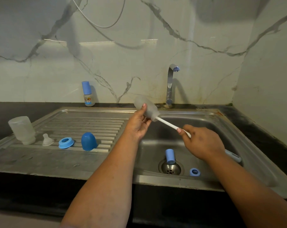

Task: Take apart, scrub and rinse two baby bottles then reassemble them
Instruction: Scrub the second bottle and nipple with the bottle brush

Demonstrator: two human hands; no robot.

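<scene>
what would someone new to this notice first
Mid-frame over the sink basin, the left hand holds a frosted bottle while the right hand works a white-handled brush into it. A blue cap, collar ring, teat and upturned bottle line the drainboard on the left.

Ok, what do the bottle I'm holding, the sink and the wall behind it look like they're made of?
Bottle: likely frosted, translucent plastic; cloudy, the brush barely shows through.
Sink: stainless steel by the look, brushed grey with soft reflections and pressed draining ridges.
Wall: polished marble or marble-look tile; grey veins, glossy light streaks. Which one is unclear.
</scene>
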